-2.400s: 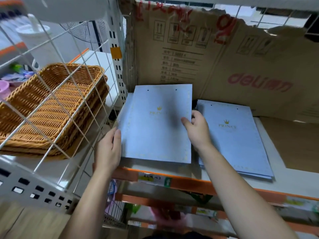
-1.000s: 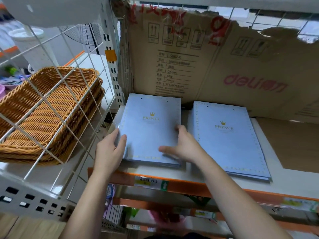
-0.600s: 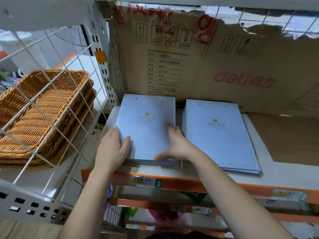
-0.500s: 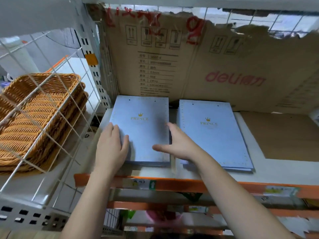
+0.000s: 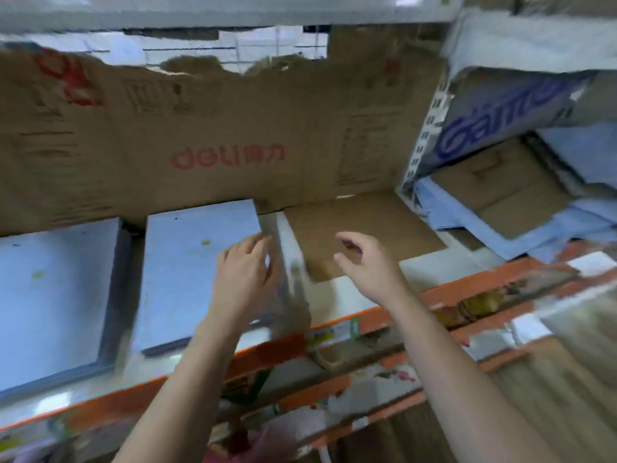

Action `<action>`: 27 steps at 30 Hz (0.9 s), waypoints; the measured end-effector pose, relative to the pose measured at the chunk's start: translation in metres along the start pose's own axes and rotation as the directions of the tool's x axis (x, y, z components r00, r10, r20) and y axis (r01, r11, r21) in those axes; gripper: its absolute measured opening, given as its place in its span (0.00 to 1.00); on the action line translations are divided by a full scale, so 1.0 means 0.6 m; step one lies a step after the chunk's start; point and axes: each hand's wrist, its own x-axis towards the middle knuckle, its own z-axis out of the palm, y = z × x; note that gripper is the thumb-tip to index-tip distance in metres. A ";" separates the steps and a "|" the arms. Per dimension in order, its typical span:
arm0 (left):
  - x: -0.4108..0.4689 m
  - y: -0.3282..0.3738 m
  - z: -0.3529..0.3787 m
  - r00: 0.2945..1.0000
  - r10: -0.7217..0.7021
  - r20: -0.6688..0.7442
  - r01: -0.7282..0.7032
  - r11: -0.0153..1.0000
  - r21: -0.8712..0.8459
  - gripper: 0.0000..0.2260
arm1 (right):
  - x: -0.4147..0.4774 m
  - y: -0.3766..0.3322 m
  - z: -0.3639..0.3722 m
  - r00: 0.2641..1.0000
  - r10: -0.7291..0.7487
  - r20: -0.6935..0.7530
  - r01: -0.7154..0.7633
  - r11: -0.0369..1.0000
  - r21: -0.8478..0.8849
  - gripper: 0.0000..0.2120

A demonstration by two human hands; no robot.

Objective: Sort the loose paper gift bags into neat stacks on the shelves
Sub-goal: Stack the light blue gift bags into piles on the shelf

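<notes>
1. Left hand (image 5: 247, 272): fingers relaxed, over the stack (image 5: 187, 272) right edge.
2. Right hand (image 5: 364, 262): loosely curled, empty.
3. I see loose bags (image 5: 567, 235) right of its fingers; right hand nearer; axis unreadable, blurred.

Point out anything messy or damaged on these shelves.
The cardboard backing has a ragged, torn top edge. In the right-hand bay, pale blue bags lie in an untidy, overlapping heap, unlike the flat stack at centre left. Blur hides finer detail.
</notes>
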 end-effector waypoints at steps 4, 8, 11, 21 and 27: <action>0.049 0.176 0.084 0.990 0.128 0.060 -0.129 0.992 0.004 0.23 | -0.018 0.131 -0.159 0.996 0.074 -0.048 -0.078 0.993 -0.092 0.19; 0.082 0.341 0.156 0.984 0.163 0.069 -0.160 0.986 -0.055 0.23 | -0.052 0.236 -0.291 0.991 0.114 -0.068 -0.123 0.982 -0.142 0.17; 0.101 0.448 0.195 0.981 0.183 0.060 -0.175 0.978 -0.115 0.18 | -0.071 0.296 -0.369 0.983 0.144 -0.113 -0.158 0.979 -0.126 0.15; 0.228 0.646 0.311 0.943 0.324 0.073 -0.309 0.936 -0.168 0.18 | -0.031 0.457 -0.541 0.927 0.213 -0.307 -0.239 0.970 -0.048 0.11; 0.346 0.761 0.391 0.942 0.329 0.062 -0.308 0.925 -0.223 0.19 | 0.051 0.567 -0.668 0.880 0.239 -0.411 -0.308 0.945 -0.109 0.11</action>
